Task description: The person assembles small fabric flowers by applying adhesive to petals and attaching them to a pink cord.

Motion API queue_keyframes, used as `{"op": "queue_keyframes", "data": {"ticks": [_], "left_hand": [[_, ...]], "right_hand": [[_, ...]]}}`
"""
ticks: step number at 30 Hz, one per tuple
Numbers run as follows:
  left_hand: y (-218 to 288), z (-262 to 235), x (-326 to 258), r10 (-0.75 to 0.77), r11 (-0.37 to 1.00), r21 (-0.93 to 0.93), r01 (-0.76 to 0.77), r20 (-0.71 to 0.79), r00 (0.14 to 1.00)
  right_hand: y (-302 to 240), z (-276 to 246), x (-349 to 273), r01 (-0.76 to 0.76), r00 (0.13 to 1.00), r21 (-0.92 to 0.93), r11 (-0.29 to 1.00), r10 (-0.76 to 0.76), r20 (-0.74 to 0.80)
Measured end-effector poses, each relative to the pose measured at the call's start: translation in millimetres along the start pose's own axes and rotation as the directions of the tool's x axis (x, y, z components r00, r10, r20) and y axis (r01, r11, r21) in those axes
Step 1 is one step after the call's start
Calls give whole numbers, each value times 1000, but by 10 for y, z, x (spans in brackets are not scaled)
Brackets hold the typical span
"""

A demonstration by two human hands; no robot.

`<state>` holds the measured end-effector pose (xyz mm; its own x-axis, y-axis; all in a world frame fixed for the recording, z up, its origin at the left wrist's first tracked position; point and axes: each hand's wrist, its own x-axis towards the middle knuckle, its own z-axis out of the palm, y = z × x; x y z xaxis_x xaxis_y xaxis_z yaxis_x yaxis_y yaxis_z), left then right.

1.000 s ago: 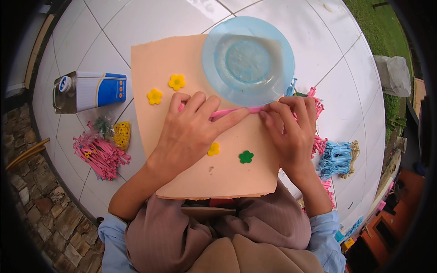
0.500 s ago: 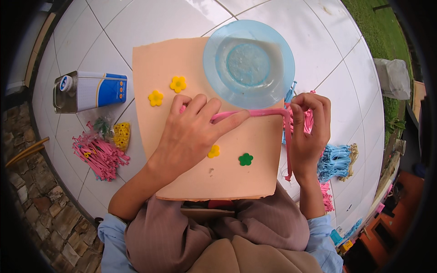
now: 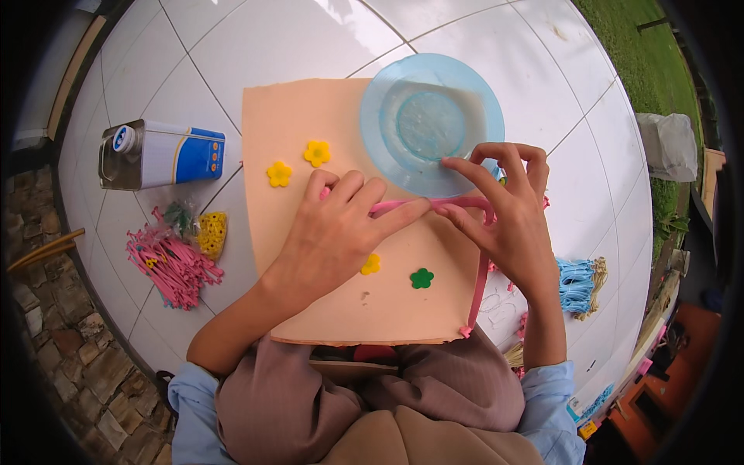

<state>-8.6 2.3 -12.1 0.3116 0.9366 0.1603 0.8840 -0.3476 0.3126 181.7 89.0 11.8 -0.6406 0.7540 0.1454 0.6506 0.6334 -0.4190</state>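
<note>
My left hand (image 3: 329, 240) is closed on a pink strap (image 3: 387, 207), its index finger stretched along it. The strap runs right across a peach-coloured board on my lap (image 3: 310, 116), bends, and hangs down by the board's right edge to a small pink end. My right hand (image 3: 508, 213) is open above the strap, thumb and index finger apart, the thumb tip close to my left fingertip. Two yellow flower pieces (image 3: 317, 153) lie beyond my left hand. Another yellow flower (image 3: 370, 264) and a green flower (image 3: 421, 278) lie nearer.
A clear blue plate (image 3: 380, 108) rests on the board's far right. To the left stand a metal can (image 3: 163, 155), a pink strap bundle (image 3: 174, 263) and a bag of yellow pieces (image 3: 211, 235). Blue bundles (image 3: 576, 285) lie at right on white tiles (image 3: 310, 39).
My right hand has let the strap hang and moved left towards my left hand, its fingers spreading. The left hand keeps its hold. The view has shifted slightly.
</note>
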Motion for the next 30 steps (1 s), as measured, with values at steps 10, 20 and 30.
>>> {"op": "queue_keyframes", "data": {"ticks": [10,20,30], "left_hand": [[9,-2,18,1,1000,13,-1,35,999],[1,28,15,1,1000,2,-1,-2,1000],[-9,51,27,10,1000,3,-10,-15,1000]], "right_hand": [[113,-34,69,172,985,-92,981,-172,9],[26,-101,226,241,962,-123,963,-220,162],[18,-110,151,129,985,-46,991,-123,119]]}}
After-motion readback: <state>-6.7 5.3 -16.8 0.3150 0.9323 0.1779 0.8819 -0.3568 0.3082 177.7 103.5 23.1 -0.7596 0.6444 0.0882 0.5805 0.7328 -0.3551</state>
